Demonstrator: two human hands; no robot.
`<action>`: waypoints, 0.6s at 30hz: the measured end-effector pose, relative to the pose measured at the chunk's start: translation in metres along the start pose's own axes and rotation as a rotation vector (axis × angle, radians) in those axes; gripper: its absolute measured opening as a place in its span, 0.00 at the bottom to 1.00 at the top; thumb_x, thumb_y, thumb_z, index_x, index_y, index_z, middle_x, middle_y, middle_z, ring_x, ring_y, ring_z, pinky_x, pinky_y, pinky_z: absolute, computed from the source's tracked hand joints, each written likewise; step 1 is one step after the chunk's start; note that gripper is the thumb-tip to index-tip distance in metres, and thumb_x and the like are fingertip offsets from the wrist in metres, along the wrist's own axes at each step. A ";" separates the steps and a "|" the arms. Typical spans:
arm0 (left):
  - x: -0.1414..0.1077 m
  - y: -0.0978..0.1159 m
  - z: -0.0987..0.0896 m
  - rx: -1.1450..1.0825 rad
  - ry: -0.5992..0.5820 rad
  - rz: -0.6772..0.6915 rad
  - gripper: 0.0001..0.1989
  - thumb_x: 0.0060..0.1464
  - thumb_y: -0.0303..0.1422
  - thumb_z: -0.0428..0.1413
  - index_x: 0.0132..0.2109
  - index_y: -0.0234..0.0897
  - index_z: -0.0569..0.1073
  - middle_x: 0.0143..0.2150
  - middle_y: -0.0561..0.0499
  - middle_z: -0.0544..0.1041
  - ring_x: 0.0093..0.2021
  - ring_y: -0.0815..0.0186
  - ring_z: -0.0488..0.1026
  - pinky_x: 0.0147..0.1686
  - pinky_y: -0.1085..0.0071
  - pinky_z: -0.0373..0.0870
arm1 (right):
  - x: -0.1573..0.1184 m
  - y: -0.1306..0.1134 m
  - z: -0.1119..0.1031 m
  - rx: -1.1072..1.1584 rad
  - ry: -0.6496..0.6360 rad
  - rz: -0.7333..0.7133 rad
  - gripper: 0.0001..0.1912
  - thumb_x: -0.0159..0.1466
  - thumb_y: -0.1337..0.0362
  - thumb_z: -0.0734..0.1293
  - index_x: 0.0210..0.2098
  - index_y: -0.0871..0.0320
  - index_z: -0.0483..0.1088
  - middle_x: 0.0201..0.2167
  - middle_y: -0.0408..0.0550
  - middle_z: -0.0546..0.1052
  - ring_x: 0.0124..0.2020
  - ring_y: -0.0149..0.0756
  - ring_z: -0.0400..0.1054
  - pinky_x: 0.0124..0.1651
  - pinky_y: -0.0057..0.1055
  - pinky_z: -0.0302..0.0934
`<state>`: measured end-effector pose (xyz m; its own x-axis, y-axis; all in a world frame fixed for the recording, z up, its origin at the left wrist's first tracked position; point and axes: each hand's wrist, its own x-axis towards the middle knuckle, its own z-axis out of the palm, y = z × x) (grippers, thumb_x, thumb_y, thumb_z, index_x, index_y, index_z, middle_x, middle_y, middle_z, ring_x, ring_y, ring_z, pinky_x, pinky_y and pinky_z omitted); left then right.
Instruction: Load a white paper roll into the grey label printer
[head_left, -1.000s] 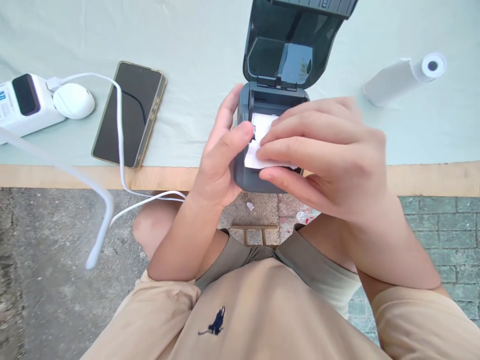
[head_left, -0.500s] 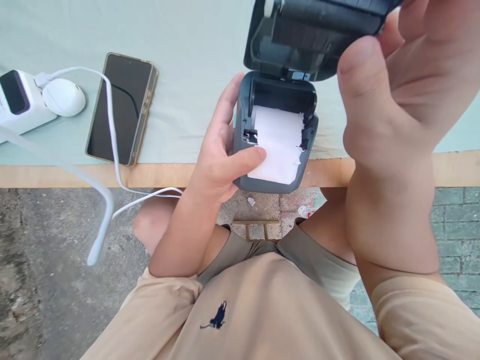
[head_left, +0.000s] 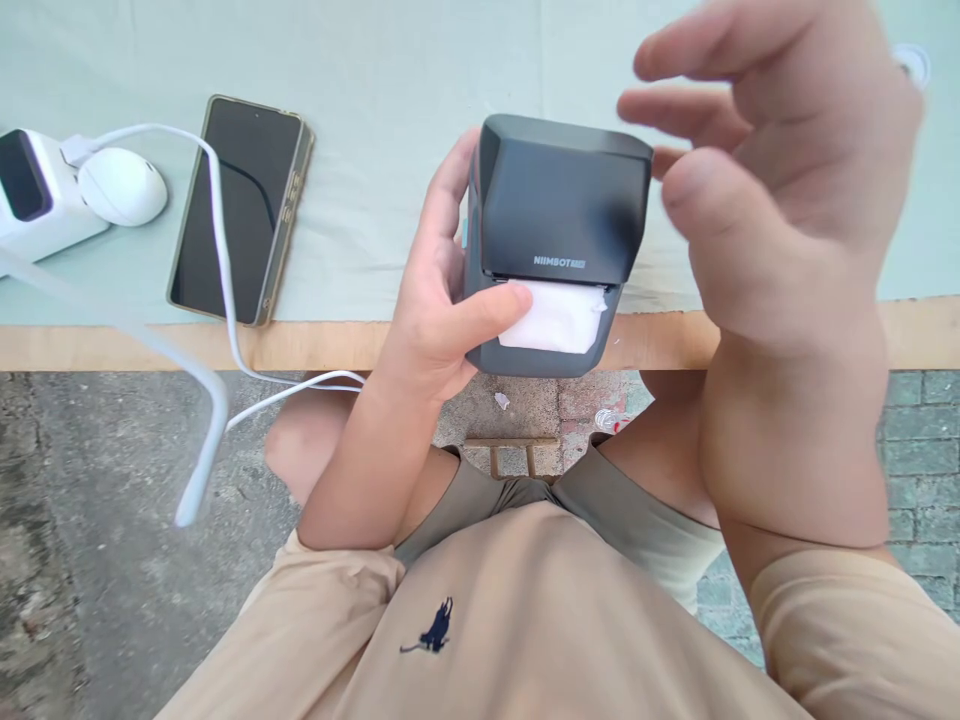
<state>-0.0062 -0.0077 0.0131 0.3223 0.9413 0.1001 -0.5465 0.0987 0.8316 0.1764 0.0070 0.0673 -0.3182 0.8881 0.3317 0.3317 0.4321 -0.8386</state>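
A dark label printer (head_left: 566, 215) marked NIIMBOT is held over the table's front edge, its lid down. My left hand (head_left: 450, 290) wraps round its left side. The left thumb presses on the white paper (head_left: 559, 322) that sticks out below the lid, torn at its right edge. Just right of the printer, my right hand (head_left: 780, 150) hangs in the air with its fingers apart and nothing between them. Whether a right fingertip still touches the lid's right edge, I cannot tell.
A phone (head_left: 236, 205) lies on the cloth-covered table (head_left: 375, 90) to the left. White cables (head_left: 219, 230) run past it from a white box with a dark screen (head_left: 45, 190). A white round object (head_left: 913, 65) shows at the far right.
The printer's lid has swung down from raised to lowered over the paper roll bay. My right hand has let go of the lid and opened. My left hand keeps its hold.
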 end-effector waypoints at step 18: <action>0.000 0.012 0.018 -0.070 0.126 -0.144 0.18 0.57 0.46 0.44 0.43 0.42 0.72 0.43 0.49 0.77 0.58 0.57 0.68 0.52 0.62 0.70 | -0.004 -0.010 0.013 -0.035 -0.160 0.150 0.22 0.65 0.57 0.55 0.56 0.59 0.57 0.54 0.44 0.64 0.52 0.27 0.61 0.51 0.25 0.62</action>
<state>0.0009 -0.0122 0.0326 0.3038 0.9485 -0.0902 -0.5553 0.2532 0.7922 0.1628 -0.0027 0.0683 -0.3991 0.9078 0.1288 0.4157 0.3043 -0.8571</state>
